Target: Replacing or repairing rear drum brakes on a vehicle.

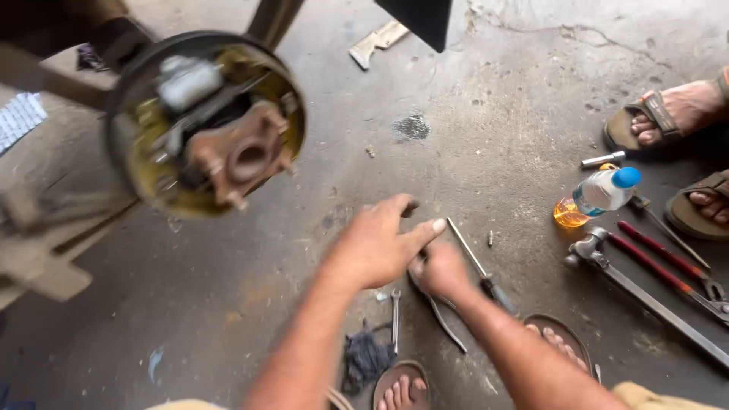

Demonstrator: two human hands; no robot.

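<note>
Your left hand (377, 247) hovers open, fingers spread, just above the concrete floor (471, 114). Your right hand (439, 269) is closed around a thin metal tool (448, 323) that lies beside the screwdriver (480, 267), below and right of the exposed brake hub (213, 125).

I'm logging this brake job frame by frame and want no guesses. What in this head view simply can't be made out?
- What the right hand grips: the left hand covers it.
- Brake assembly: motion blur smears its small parts.
- Long wrench: its far end is cut off by the right edge.
- Dark panel: cut off by the top edge.
- Bystander's sandalled foot: the rest lies outside the frame.
</note>
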